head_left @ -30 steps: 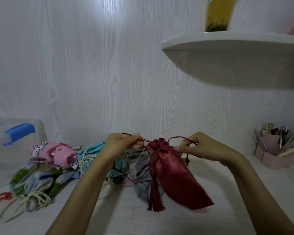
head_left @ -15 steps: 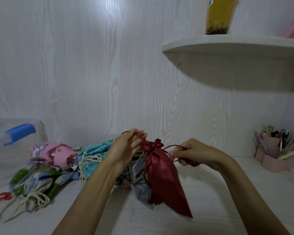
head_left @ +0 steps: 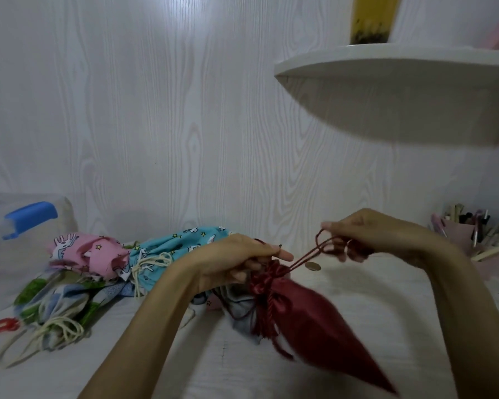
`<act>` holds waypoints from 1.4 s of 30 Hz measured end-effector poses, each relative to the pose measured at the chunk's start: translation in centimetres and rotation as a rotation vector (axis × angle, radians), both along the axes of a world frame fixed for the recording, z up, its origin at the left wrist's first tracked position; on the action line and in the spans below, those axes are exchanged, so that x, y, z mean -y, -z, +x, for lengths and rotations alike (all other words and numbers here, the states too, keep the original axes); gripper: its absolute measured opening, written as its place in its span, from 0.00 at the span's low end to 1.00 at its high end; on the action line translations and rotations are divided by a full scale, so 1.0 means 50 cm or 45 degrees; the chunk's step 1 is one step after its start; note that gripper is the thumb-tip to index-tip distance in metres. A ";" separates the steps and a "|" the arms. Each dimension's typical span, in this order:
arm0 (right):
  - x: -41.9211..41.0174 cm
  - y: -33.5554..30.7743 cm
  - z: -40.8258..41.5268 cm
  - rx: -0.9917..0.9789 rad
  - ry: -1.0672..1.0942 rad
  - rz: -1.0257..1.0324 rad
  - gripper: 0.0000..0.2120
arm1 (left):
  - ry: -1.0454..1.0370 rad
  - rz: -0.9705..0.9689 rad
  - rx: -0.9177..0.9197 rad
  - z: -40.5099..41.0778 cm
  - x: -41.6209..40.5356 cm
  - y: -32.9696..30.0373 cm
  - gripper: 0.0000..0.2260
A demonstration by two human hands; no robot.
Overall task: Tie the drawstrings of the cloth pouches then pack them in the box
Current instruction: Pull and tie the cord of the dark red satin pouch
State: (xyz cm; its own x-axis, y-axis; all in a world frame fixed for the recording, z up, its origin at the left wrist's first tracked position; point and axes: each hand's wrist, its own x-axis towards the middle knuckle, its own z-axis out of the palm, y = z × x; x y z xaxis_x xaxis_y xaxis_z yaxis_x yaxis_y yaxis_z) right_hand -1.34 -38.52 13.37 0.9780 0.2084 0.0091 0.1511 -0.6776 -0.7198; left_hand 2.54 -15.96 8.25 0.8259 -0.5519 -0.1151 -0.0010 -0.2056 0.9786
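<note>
A dark red satin pouch hangs tilted in front of me, its mouth gathered tight and a tassel dangling from the neck. My left hand grips the gathered neck. My right hand is up and to the right, pinching the red drawstring, which runs taut from the neck to its fingers. A heap of printed pouches lies on the table at left: a pink one, a light blue one and a green-and-blue one, all with cream cords. The clear plastic box with a blue latch stands at far left.
A white corner shelf juts out overhead at right with a yellow container on it. A pink pen holder full of pens sits at the right edge. A red ring lies at the table's left, a coin behind the pouch.
My right hand has pulled the drawstring up and to the right. My left hand shifted from the cord onto the pouch's neck, and the pouch swung lower and rightwards.
</note>
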 end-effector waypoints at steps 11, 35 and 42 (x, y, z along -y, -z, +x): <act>0.021 0.007 0.040 0.032 0.073 1.173 0.18 | -0.120 -0.260 -0.169 0.015 0.002 0.011 0.11; -0.124 0.106 0.061 -0.238 -0.066 -0.496 0.09 | -0.511 0.158 0.133 0.039 -0.009 0.018 0.11; -0.126 0.092 0.050 -0.310 -0.181 -0.305 0.10 | -0.188 0.738 0.547 0.017 -0.052 -0.002 0.20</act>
